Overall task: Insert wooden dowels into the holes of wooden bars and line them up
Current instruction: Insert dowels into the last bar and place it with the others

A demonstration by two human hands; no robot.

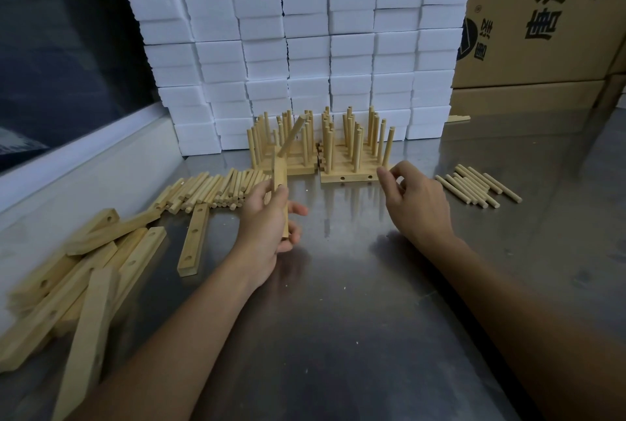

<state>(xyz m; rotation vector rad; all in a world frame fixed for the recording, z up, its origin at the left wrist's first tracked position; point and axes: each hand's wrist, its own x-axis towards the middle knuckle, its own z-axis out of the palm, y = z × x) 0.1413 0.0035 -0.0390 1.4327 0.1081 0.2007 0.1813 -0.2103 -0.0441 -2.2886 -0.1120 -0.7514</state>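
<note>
We see a wooden bar (280, 197) held nearly upright above the steel table (338, 302), with one dowel (291, 136) stuck in its upper end and leaning toward the right. The left hand (271, 227) grips this bar, fingers curled round its lower half. The right hand (415, 200) hovers just beside the finished bars (349, 175), its fingers loosely bent with thumb and forefinger close together, holding nothing that we can make out. Those finished bars stand lined up in two blocks against the stack of white foam boxes (305, 41), their dowels upright. Loose dowels (210, 188) lie left of the held bar, and a smaller group (479, 185) lies to the right. A pile of empty bars (84, 271) sits at far left, and cardboard cartons (542, 21) rise at the back right.
</note>
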